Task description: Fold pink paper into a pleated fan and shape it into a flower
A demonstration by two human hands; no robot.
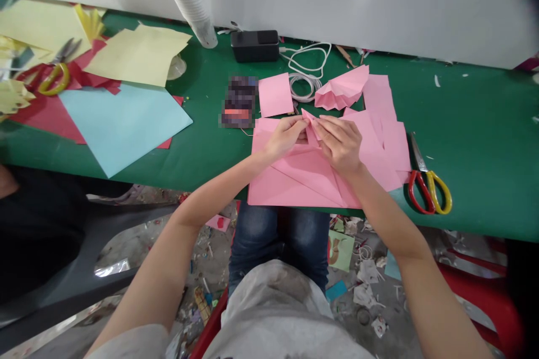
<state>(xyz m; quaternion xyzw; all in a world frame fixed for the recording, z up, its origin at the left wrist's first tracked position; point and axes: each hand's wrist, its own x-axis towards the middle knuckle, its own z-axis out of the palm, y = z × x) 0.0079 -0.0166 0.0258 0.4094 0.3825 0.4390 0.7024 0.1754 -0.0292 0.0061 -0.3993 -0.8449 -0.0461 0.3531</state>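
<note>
Between my two hands is a small folded piece of pink paper (312, 133), its pointed tip facing up. My left hand (288, 136) pinches its left side with thumb and fingers. On its right side my right hand (341, 140) closes its fingers against the folds. Both hands are just above a stack of pink paper sheets (295, 182) at the table's front edge. A pleated pink paper (342, 88) lies beyond my right hand, and a small pink square (275, 94) lies beyond my left.
Red-and-yellow scissors (429, 182) lie right on the green table (475, 140). Behind stand a black box (255, 46) with a white cable (307, 78) and stacked paper cups (189, 3). Leftward are a blue sheet (126, 123), yellow sheets (138, 53) and other scissors (54, 76).
</note>
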